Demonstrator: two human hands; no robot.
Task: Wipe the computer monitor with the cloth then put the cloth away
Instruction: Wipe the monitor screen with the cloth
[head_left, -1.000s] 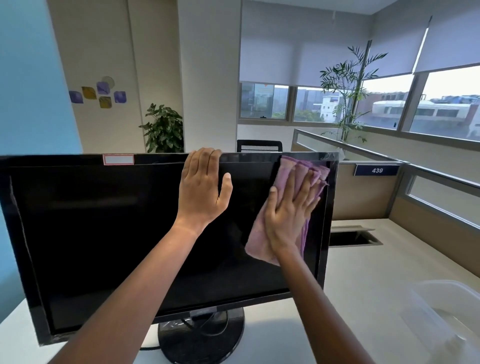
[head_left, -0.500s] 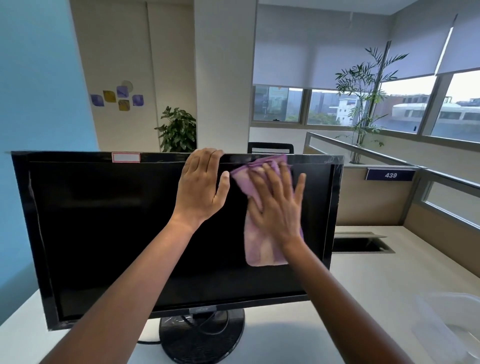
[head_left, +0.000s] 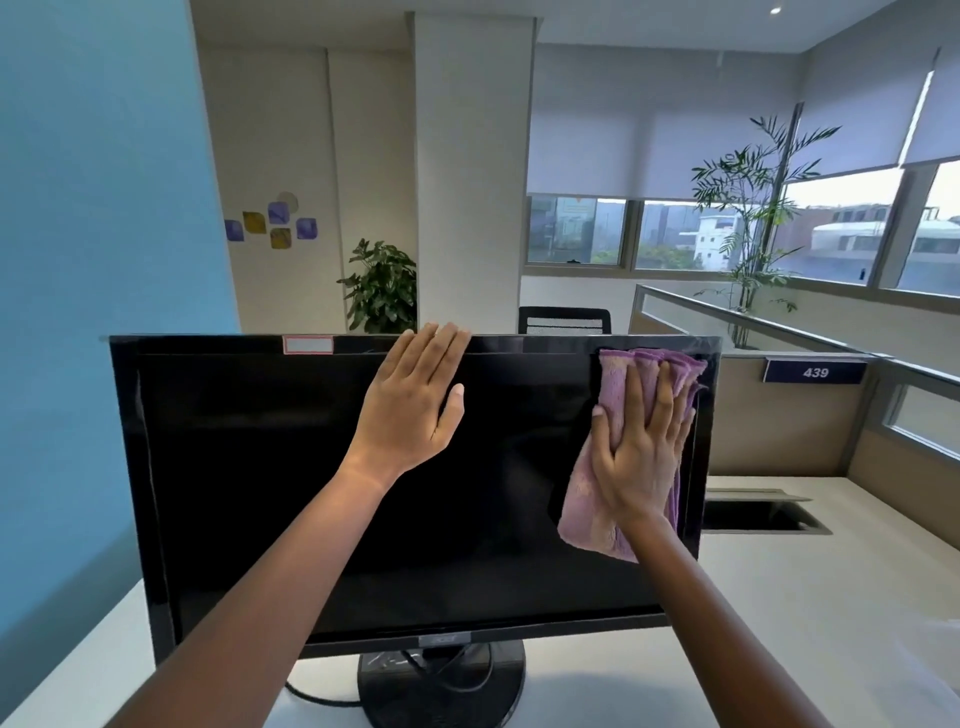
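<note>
Office cubicle, pale tabletop (head_left: 779, 623) – monitor (head_left: 405, 493) at its near edge. Right hand (head_left: 641, 447) flat, pressing pink cloth (head_left: 597, 514) on screen's top-right corner; left hand (head_left: 410, 410) open, bracing top bezel. Wiping underway imo – rest of screen & putting cloth away not yet done.

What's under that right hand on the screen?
A pink cloth, pressed flat against the monitor by the right hand. The glass beneath the cloth is covered, so its state can't be seen.
</note>
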